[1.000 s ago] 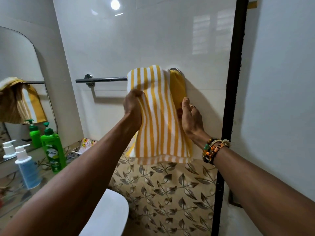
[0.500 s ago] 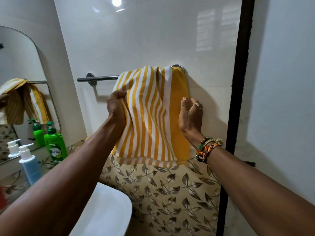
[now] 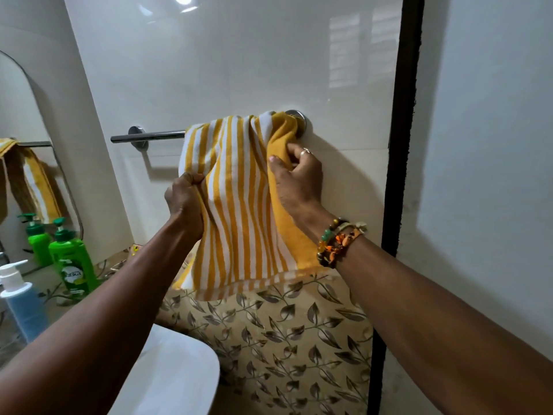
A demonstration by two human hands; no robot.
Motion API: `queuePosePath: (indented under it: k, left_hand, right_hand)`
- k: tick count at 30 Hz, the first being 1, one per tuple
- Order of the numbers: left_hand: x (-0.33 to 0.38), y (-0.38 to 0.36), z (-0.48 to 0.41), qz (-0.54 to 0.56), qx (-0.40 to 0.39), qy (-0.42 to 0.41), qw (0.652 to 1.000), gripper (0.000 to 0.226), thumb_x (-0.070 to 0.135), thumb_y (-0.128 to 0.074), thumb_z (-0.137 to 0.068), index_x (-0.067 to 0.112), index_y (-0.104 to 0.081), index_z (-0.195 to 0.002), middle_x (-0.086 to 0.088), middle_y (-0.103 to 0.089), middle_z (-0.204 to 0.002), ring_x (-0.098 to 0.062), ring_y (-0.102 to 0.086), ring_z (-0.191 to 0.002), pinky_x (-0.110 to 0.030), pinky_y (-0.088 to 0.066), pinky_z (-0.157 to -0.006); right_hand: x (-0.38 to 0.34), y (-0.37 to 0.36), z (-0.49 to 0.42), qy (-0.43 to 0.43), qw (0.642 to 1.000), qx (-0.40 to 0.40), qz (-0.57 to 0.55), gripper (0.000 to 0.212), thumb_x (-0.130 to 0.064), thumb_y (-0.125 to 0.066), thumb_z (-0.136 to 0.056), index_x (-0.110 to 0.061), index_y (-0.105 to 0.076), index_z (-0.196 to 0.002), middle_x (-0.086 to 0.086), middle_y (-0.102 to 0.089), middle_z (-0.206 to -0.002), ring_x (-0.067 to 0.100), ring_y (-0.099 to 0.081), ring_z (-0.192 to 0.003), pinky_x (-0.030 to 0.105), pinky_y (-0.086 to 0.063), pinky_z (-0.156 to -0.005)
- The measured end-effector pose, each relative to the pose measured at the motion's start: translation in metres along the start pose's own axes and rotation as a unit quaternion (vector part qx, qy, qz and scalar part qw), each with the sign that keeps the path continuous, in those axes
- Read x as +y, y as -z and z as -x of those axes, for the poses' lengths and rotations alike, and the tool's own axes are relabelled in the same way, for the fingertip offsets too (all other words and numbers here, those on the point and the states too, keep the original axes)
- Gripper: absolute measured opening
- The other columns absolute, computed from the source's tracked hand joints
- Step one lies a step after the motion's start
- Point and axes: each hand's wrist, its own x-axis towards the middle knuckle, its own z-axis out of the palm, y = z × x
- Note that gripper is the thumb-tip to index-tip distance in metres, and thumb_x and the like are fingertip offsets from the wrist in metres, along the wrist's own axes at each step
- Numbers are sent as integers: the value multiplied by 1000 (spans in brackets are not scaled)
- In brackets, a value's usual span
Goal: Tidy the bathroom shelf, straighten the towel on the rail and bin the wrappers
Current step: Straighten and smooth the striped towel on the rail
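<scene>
- The towel (image 3: 239,205) hangs bunched toward three o'clock on the rail (image 3: 149,136)
- Your left hand (image 3: 185,199) grips its nine o'clock edge, your right hand (image 3: 299,178) pinches the three o'clock edge
- It looks soft and light; hold both edges to spread it

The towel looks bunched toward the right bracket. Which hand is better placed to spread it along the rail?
Probably the left hand: it grips the towel at its left edge, beside bare rail. The right hand pinches the edge by the right bracket, better as an anchor.

Head view, close, facing wall
</scene>
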Motion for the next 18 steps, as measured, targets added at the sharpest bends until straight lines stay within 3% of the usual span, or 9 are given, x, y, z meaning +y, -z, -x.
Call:
queuePosePath:
  k: [4, 10, 14, 18]
  left_hand:
    - [-5, -1, 2, -31, -20, 12, 999, 19, 14, -59, -84, 9, -66, -101, -7, -67, -99, -23, -64, -85, -39, -57, -77]
    - [-2, 7, -4, -61, -27, -10, 998, 24, 16, -61, -88, 9, -66, -110, -3, -65, -92, -17, -62, -77, -38, -54, -80]
    - [-4, 9, -6, -62, -41, 6, 997, 24, 18, -62, -86, 8, -66, -107, -5, -65, -85, -20, -62, -70, -34, -53, -62]
    - [-9, 8, -7, -65, -55, 19, 996, 9, 17, -62, -87, 10, -63, -82, -5, -56, -67, -15, -55, -44, -22, -45, -40]
  right_hand:
    - [-28, -22, -7, 64, 998, 4, 24, 36, -19, -60, -86, -6, -67, -118, 10, -71, -111, 23, -64, -104, 40, -51, -93]
    - [-52, -31, -27, 66, 996, -54, 23, 45, -12, -57, -94, -1, -53, -137, 14, -58, -138, 25, -52, -129, 33, -38, -111]
    - [-60, -45, -23, 96, 983, -136, 72, 43, -13, -54, -96, -4, -52, -138, 13, -56, -140, 25, -51, -131, 32, -37, -112]
    - [-55, -57, -14, 114, 970, -179, 115, 43, -13, -54, -96, -6, -52, -139, 15, -56, -140, 28, -49, -131, 35, -38, -111]
